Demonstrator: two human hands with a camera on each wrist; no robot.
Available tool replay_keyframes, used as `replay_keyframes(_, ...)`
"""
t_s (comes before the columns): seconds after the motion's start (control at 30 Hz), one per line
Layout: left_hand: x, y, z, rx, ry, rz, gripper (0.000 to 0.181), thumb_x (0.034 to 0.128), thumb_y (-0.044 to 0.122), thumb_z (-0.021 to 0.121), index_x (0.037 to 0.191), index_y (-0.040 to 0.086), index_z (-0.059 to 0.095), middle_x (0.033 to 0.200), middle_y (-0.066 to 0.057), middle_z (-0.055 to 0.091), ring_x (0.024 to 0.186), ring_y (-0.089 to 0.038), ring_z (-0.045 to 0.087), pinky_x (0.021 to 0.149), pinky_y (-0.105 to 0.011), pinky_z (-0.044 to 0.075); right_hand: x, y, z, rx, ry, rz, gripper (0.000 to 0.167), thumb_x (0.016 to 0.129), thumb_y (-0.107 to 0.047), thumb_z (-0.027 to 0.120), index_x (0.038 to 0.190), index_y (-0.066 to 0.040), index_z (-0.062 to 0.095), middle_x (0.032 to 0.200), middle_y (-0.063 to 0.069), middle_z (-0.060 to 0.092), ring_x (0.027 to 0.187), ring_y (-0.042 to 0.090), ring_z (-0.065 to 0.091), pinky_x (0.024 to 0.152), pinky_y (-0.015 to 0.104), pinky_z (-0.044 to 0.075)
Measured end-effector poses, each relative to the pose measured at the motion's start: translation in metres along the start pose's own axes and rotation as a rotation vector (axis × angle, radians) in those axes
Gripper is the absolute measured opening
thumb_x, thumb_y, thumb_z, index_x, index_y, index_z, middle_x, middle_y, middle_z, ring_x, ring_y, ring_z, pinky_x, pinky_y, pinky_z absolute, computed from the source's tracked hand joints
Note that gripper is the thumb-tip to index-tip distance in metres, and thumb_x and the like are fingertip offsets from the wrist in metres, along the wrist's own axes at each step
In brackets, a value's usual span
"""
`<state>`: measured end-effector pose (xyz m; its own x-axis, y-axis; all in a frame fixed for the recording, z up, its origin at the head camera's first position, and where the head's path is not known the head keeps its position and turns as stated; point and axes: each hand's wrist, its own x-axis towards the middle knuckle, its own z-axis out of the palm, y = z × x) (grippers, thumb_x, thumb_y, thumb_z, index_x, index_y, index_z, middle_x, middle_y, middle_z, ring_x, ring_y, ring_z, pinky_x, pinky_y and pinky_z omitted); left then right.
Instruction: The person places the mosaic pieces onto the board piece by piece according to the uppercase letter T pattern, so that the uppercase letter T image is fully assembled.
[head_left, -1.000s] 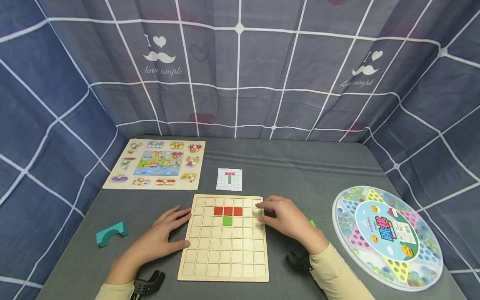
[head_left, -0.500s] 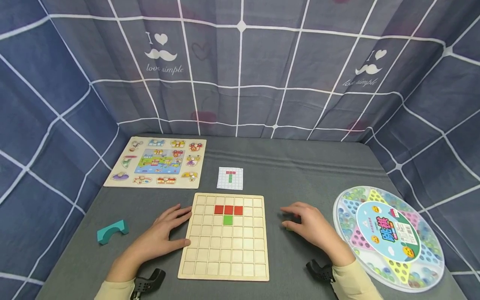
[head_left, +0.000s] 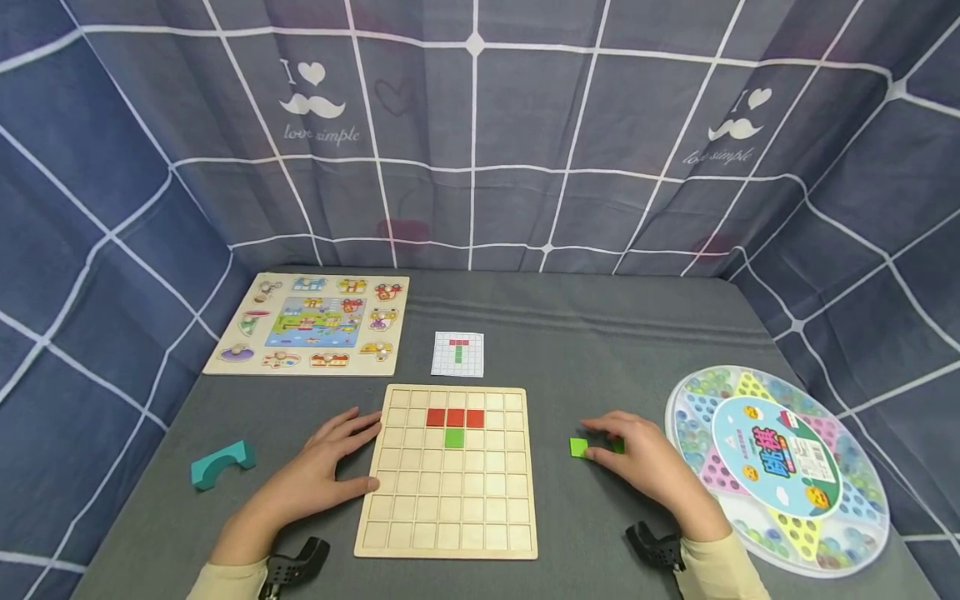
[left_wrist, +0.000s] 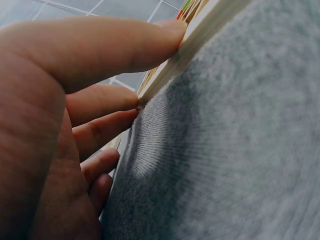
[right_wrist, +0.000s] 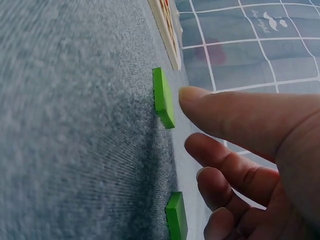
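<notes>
A wooden grid board (head_left: 450, 508) lies flat on the table. Three red square tiles (head_left: 455, 417) sit side by side in its second row from the top, with a green tile (head_left: 453, 437) under the middle one. Against the board's left edge rests my left hand (head_left: 326, 467), thumb and fingertips touching the rim. My right hand (head_left: 637, 454) is over two loose green tiles on the cloth. Its thumb is beside the nearer-to-board tile (right_wrist: 162, 95), with a small gap in the right wrist view. The other tile (right_wrist: 176, 217) lies under the fingers, partly hidden from the head view.
A small pattern card (head_left: 457, 355) with a red and green T lies behind the board. A picture puzzle board (head_left: 382, 360) is at the back left, a teal arch block (head_left: 222, 464) at the left. A round marble game box (head_left: 776, 467) stands right of my right hand.
My right hand has drawn back from the board's right edge to the right and now hovers at the loose green tiles. The left hand stays put.
</notes>
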<state>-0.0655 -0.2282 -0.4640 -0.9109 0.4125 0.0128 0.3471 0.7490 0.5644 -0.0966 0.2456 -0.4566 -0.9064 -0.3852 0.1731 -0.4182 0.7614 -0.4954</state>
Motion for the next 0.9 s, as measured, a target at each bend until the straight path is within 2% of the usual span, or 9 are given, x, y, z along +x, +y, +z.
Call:
replay_keyframes(0.23, -0.0001, 0.0003, -0.0002, -0.002, -0.010, -0.011, 0.079, 0.0828, 0.045, 0.078, 0.147, 0.008, 0.049, 0.155, -0.001, 0.038, 0.146, -0.035, 0.020, 0.105, -0.067, 0.025, -0.0003, -0.0018, 0.0033, -0.012, -0.020, -0.027, 0.035, 0.081, -0.021, 0.084, 0.114, -0.015, 0.075, 0.107, -0.007, 0.069, 0.090, 0.011, 0.063, 0.078, 0.036, 0.052)
replay_keyframes(0.57, 0.0005, -0.0015, 0.0008, -0.005, -0.010, -0.011, 0.080, 0.0823, 0.046, 0.078, 0.147, 0.008, 0.050, 0.155, -0.001, 0.039, 0.146, -0.035, 0.020, 0.105, -0.067, 0.025, -0.0005, -0.0008, 0.0080, -0.045, 0.008, -0.083, 0.034, 0.077, -0.017, 0.086, 0.109, -0.013, 0.076, 0.102, -0.007, 0.070, 0.087, 0.008, 0.062, 0.076, 0.033, 0.052)
replay_keyframes(0.9, 0.0005, -0.0008, 0.0004, -0.005, -0.006, -0.008, 0.081, 0.0820, 0.047, 0.078, 0.147, 0.008, 0.049, 0.154, -0.001, 0.039, 0.145, -0.035, 0.021, 0.105, -0.067, 0.026, 0.0003, 0.0005, 0.0091, -0.043, 0.012, -0.086, 0.031, 0.078, -0.018, 0.085, 0.109, -0.013, 0.077, 0.100, -0.008, 0.069, 0.084, 0.007, 0.061, 0.074, 0.031, 0.052)
